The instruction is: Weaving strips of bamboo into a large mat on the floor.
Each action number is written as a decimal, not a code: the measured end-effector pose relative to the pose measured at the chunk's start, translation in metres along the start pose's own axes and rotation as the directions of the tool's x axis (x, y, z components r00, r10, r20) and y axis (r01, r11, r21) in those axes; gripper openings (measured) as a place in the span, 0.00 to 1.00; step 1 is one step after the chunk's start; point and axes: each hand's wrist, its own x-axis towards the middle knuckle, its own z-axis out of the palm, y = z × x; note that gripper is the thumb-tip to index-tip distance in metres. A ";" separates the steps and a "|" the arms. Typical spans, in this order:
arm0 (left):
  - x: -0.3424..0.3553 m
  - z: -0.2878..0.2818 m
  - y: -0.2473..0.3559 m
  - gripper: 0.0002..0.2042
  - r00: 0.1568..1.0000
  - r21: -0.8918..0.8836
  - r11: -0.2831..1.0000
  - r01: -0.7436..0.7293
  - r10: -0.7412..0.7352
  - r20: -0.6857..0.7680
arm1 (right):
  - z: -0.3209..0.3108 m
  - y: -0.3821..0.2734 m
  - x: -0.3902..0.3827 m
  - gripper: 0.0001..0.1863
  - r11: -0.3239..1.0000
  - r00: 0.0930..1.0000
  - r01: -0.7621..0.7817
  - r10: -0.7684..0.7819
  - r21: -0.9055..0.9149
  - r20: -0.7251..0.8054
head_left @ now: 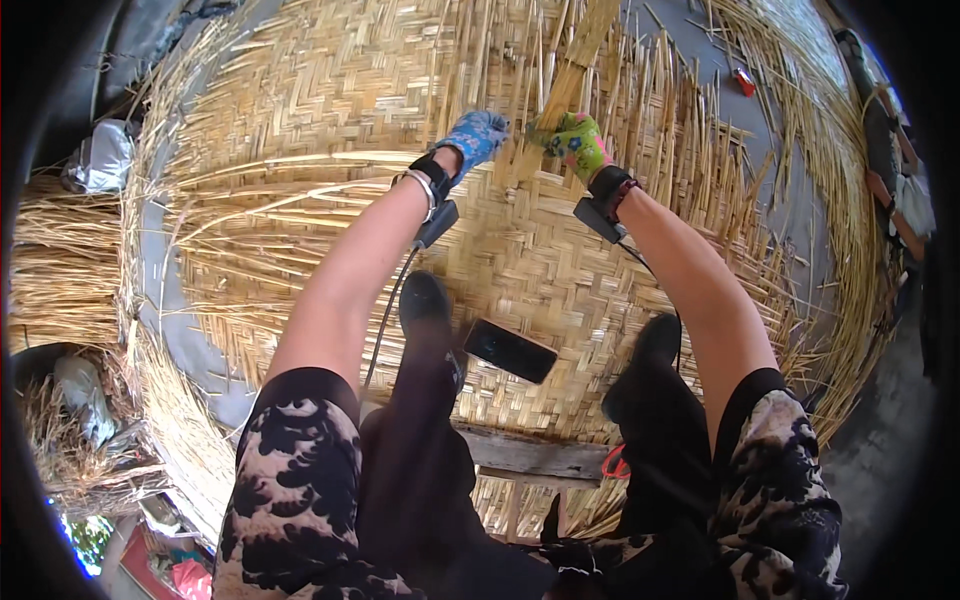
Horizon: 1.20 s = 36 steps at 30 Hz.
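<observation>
A large woven straw mat (540,270) spreads under me, its loose strips fanning out at the left, right and far side. My left hand (478,137), in a blue patterned glove, is closed low over the weave at the far middle; what its fingers hold, if anything, is hidden. Just to its right, my right hand (578,143), in a green flowered glove, grips a flat wooden slat (572,80). The slat slants up toward the far edge, across the loose strips. Both wrists wear dark bands with small boxes and cables.
A black phone (511,350) lies on the mat between my feet. Behind it is a wooden plank (540,455), with a red loop-shaped handle (616,462) at its right end. Straw bundles (65,260) lie at the left. A small red object (743,82) rests at the far right.
</observation>
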 end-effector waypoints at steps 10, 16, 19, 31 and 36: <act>0.030 0.002 -0.029 0.16 0.997 0.617 0.785 -0.059 0.013 0.078 | 0.041 -0.003 0.010 0.03 0.910 0.998 -0.057 0.060 -0.411 -0.005; 0.015 0.030 -0.006 0.12 0.989 0.654 0.756 0.028 0.075 -0.128 | 0.016 0.018 0.016 0.04 0.843 0.989 0.146 -0.121 -0.517 0.083; 0.014 0.033 -0.010 0.10 0.961 0.560 0.827 0.054 0.108 -0.253 | 0.017 0.029 0.016 0.05 0.854 0.994 0.108 -0.084 -0.508 0.070; -0.015 0.009 -0.016 0.12 0.981 -0.365 0.925 0.107 -0.158 -0.115 | 0.028 0.009 0.016 0.10 0.990 0.995 -0.096 0.093 -0.107 -0.029; -0.031 0.012 -0.012 0.11 0.987 -0.596 0.803 -0.024 -0.077 -0.144 | 0.008 0.018 0.027 0.10 0.992 0.991 -0.106 0.099 -0.075 -0.095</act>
